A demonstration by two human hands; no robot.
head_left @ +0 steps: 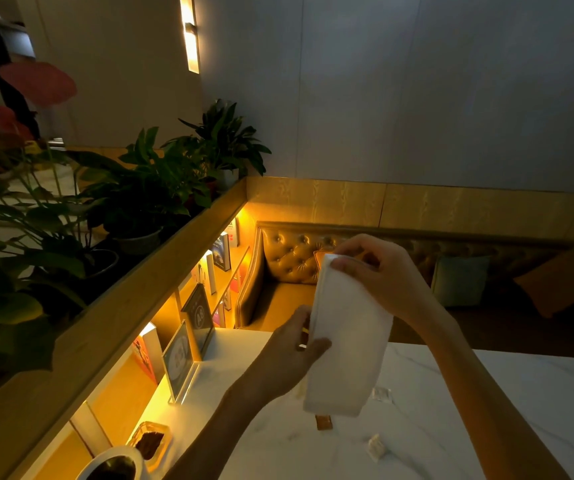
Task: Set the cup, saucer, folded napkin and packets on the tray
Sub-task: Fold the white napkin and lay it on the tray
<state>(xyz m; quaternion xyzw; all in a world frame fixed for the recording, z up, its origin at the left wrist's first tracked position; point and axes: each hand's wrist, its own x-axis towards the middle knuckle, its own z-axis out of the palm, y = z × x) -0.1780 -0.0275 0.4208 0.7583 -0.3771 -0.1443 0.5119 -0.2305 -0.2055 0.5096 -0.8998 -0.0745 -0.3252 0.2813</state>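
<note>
Centrally, a white folded napkin (pixel 346 344) is held upright in the air above the pale marble table (pixel 486 410), the long strip hanging nearly vertical. Its top end is pinched by the right hand (pixel 379 271), thumb and forefinger closed on the cloth. Its left edge, about halfway down, is gripped by the left hand (pixel 289 355), with the thumb laid across the front face and the fingers hidden behind. Below the napkin's lower end a small brown packet (pixel 323 421) is seen lying flat on the table, its top hidden from view by the cloth. A clear packet (pixel 381 393) lies just right of the napkin's bottom corner, and a pale crumpled packet (pixel 376 446) lies nearer the camera. At the lower left a white cup (pixel 116 462) with dark contents is partly cut off, a small glass dish (pixel 149 441) just behind it. Acrylic sign stands (pixel 179 362) are set against a lit shelf of books (pixel 221 252). Potted plants (pixel 161 188) are ranged on the ledge above. A tufted sofa (pixel 289 261) is seen beyond the table.
</note>
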